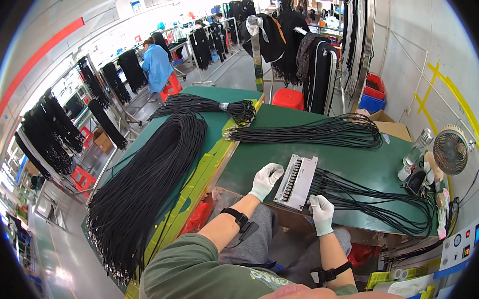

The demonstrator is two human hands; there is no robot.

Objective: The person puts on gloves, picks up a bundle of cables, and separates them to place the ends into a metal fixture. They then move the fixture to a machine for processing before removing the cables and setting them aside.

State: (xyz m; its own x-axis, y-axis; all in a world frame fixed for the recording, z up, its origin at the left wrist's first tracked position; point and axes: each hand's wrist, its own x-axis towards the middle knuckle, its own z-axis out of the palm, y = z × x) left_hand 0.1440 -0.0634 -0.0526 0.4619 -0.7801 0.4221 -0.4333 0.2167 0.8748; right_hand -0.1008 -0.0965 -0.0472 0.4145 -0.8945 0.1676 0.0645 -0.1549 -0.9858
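A silver metal fixture block (296,182) with a row of dark slots lies at the near edge of the green table. Black cables (370,197) run from its right side across the tabletop. My left hand (266,181), in a white glove, is just left of the block with its fingers curled together. By the block's lower right corner, my right hand (322,214), also gloved, has its fingers pinched beside the nearest cables. What either hand holds, if anything, is too small to make out.
A thick pile of black cables (144,180) covers the left table, with a tied bundle (211,105) behind it. Another bundle (308,133) lies beyond the block. A fan (450,150) and a clear bottle (418,147) stand at right. Red stools (288,99) and a person in blue (157,67) are farther off.
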